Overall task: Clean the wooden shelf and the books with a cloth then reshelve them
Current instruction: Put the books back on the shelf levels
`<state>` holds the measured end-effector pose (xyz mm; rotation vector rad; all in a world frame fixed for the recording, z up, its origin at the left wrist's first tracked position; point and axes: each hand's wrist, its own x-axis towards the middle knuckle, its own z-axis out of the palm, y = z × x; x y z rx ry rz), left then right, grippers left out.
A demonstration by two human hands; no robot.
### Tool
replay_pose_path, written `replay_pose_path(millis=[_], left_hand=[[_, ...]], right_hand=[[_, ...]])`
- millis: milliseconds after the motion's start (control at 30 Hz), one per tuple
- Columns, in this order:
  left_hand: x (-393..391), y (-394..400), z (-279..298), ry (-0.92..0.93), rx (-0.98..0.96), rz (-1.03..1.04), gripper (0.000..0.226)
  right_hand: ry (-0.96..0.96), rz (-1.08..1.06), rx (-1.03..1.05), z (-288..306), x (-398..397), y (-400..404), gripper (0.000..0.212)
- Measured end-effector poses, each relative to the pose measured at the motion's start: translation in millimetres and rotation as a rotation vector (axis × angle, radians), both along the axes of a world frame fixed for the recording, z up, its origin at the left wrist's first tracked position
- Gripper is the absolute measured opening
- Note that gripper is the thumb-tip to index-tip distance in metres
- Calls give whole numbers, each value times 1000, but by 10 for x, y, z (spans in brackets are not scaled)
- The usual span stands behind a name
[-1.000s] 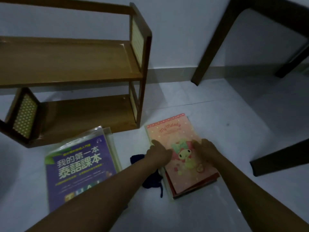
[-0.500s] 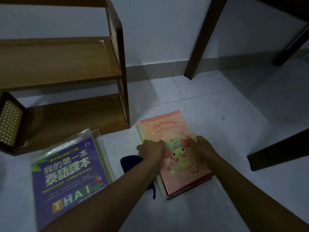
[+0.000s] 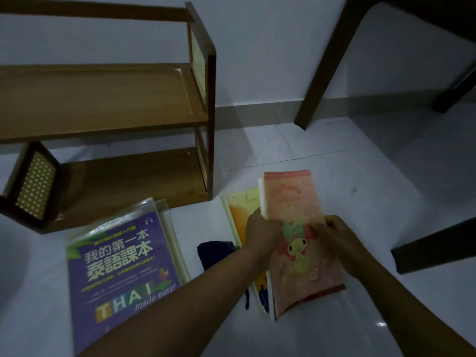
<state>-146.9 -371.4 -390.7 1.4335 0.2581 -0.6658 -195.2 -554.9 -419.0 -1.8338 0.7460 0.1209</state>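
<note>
Both hands are on the pink My Melody notebook (image 3: pixel 296 243), which is tilted up off the small stack on the white floor: the left hand (image 3: pixel 260 234) pinches its left long edge, fingers curled over the rim, and the right hand (image 3: pixel 337 240) grips the right long edge at about the same height, fingers pressed on the cover. The notebook's long axis runs away from the fingers, top end toward the wall and bottom end toward the wrists, so each hand sits near the middle of an edge and neither is clearly the nearer. Under the raised left edge a yellow and orange book (image 3: pixel 243 220) shows, lying flat just beyond the left fingertips. The dark blue cloth (image 3: pixel 213 253) lies crumpled on the floor just left of the left wrist, touching no hand; the left hand is plainly the closer one for taking it. Farther left of the fingers lies the purple Thai language book (image 3: pixel 121 269) on top of clear sleeves, and beyond that, up and left, stands the wooden shelf (image 3: pixel 103 104) with both boards bare. My guess is that the notebook is being lifted for wiping or reshelving, a leftward and forward carry.
</note>
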Motion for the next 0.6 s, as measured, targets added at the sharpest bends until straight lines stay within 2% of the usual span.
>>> replay_pose_path(millis=[67, 100, 167, 267, 300, 433, 600], left_hand=[[-41, 111, 140, -83, -87, -74, 22], [-24, 186, 225, -124, -131, -105, 25], [27, 400, 407, -214, -173, -147, 31], [72, 944, 627, -375, -98, -93, 27], [81, 1152, 672, -421, -55, -36, 26], [25, 1979, 608, -451, 95, 171, 32], [-99, 2842, 153, -273, 256, 163, 23]], right_hand=[[-120, -28, 224, 230, -42, -68, 78], [-190, -33, 317, 359, -49, -80, 78], [-311, 45, 410, 631, -25, -6, 60], [-412, 207, 436, 932, 77, 452, 58], [-411, 233, 423, 969, 113, 651, 59], [-297, 302, 300, 841, 263, 1517, 37], [-66, 390, 215, 386, 357, 2433, 26]])
